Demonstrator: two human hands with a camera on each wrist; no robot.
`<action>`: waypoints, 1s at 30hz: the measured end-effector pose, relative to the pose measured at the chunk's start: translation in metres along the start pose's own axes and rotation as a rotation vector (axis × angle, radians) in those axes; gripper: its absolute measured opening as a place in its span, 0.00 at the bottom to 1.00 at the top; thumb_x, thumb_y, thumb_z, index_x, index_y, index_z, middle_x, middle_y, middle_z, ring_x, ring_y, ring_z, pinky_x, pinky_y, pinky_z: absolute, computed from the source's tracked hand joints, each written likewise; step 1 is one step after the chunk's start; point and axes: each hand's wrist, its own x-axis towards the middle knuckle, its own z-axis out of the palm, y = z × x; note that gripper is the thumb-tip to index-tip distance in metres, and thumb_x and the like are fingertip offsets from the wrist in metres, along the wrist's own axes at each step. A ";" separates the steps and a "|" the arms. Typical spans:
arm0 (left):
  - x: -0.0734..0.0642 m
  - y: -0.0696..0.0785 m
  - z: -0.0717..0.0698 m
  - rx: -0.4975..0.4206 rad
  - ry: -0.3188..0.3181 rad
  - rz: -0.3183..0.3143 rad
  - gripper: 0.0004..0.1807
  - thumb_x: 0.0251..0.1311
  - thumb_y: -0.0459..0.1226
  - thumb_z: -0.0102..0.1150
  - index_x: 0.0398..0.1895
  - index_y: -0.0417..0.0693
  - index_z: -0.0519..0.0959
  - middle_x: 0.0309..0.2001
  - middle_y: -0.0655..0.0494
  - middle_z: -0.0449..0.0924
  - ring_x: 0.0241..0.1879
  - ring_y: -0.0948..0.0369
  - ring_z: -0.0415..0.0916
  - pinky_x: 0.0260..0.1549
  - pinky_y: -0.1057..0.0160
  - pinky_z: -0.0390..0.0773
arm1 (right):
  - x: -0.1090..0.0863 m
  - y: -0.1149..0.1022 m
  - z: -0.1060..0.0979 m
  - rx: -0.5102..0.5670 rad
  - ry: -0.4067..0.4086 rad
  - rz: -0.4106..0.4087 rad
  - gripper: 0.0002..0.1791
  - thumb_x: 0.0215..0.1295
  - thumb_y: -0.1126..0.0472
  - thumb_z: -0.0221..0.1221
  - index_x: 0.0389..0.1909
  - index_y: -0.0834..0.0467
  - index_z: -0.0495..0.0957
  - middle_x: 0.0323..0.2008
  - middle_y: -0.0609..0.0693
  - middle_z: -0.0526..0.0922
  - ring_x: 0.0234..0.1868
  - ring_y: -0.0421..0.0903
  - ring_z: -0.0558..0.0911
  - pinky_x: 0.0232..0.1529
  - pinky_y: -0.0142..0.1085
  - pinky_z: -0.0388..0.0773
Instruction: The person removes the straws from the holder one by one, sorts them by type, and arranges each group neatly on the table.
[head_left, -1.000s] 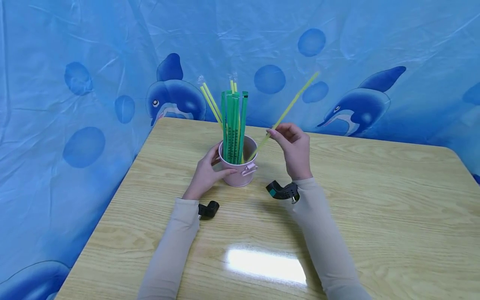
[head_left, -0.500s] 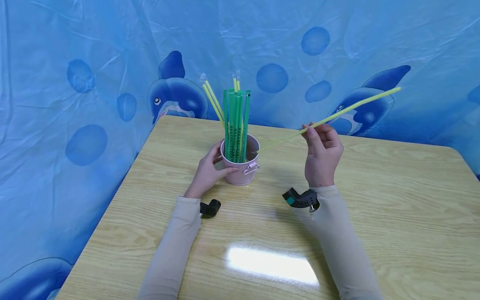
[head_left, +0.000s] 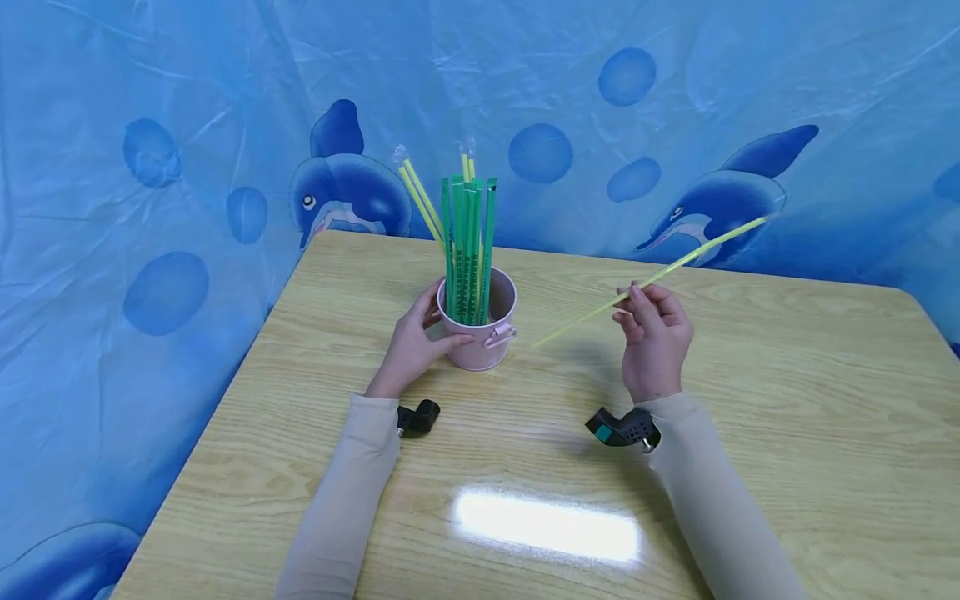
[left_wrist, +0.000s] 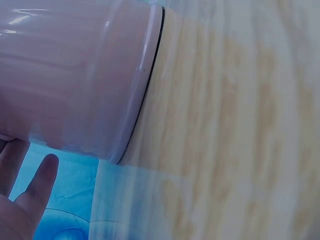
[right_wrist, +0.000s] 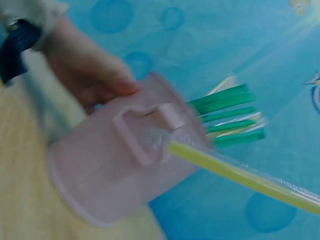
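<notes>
A small pink bucket stands on the table, a loop handle on its side. My left hand grips the bucket's left side, thumb across the front and fingers round the back. Several slim green printed packets stand upright in it, with yellow straws in clear wrap leaning behind them. To the right of the bucket, my right hand pinches one yellow straw near its middle. This straw, in a clear wrapper, slants up to the right, its lower end pointing at the bucket.
The wood-grain table spreads out to the right and front, with a bright light reflection. Behind and at left hangs a blue sheet printed with dolphins. Each wrist wears a black camera mount.
My right hand has lifted the yellow straw out of the bucket, moved right, then come slightly lower and nearer. The left hand has stayed on the bucket.
</notes>
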 end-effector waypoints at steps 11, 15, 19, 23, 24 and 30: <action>0.007 -0.025 0.004 -0.009 0.009 0.018 0.48 0.49 0.35 0.72 0.72 0.46 0.56 0.66 0.47 0.64 0.64 0.54 0.63 0.62 0.56 0.66 | -0.015 0.034 -0.042 -0.476 -0.222 0.384 0.04 0.64 0.67 0.58 0.35 0.65 0.78 0.28 0.49 0.83 0.26 0.39 0.79 0.30 0.28 0.81; 0.006 -0.024 0.004 0.013 0.019 0.020 0.47 0.49 0.35 0.72 0.71 0.45 0.56 0.65 0.47 0.65 0.64 0.54 0.63 0.61 0.57 0.66 | -0.016 0.043 -0.044 -0.675 -0.348 0.472 0.12 0.63 0.67 0.59 0.41 0.75 0.75 0.26 0.50 0.82 0.25 0.40 0.80 0.30 0.31 0.82; 0.005 -0.023 0.003 0.016 0.022 0.024 0.46 0.49 0.34 0.71 0.71 0.44 0.57 0.65 0.47 0.65 0.64 0.53 0.64 0.61 0.56 0.67 | -0.013 0.049 -0.041 -0.848 -0.442 0.511 0.14 0.62 0.67 0.60 0.41 0.77 0.75 0.25 0.51 0.83 0.24 0.40 0.80 0.30 0.31 0.82; 0.004 -0.022 0.003 0.014 0.017 0.022 0.46 0.49 0.34 0.71 0.71 0.44 0.57 0.65 0.46 0.65 0.64 0.53 0.63 0.61 0.56 0.66 | -0.011 0.052 -0.037 -0.931 -0.472 0.531 0.14 0.62 0.67 0.60 0.40 0.76 0.77 0.27 0.53 0.83 0.24 0.39 0.81 0.29 0.31 0.82; 0.004 -0.023 0.003 0.014 0.017 0.023 0.46 0.49 0.34 0.71 0.71 0.44 0.57 0.65 0.46 0.65 0.64 0.53 0.63 0.61 0.56 0.66 | -0.011 0.053 -0.036 -0.944 -0.473 0.532 0.13 0.62 0.67 0.61 0.40 0.76 0.77 0.27 0.54 0.83 0.23 0.39 0.81 0.28 0.31 0.82; 0.006 -0.025 0.002 0.016 0.025 0.034 0.46 0.48 0.33 0.72 0.70 0.43 0.57 0.65 0.46 0.65 0.63 0.53 0.64 0.61 0.56 0.67 | -0.012 0.054 -0.033 -1.014 -0.466 0.534 0.13 0.60 0.65 0.62 0.38 0.74 0.78 0.26 0.55 0.84 0.21 0.41 0.81 0.25 0.32 0.82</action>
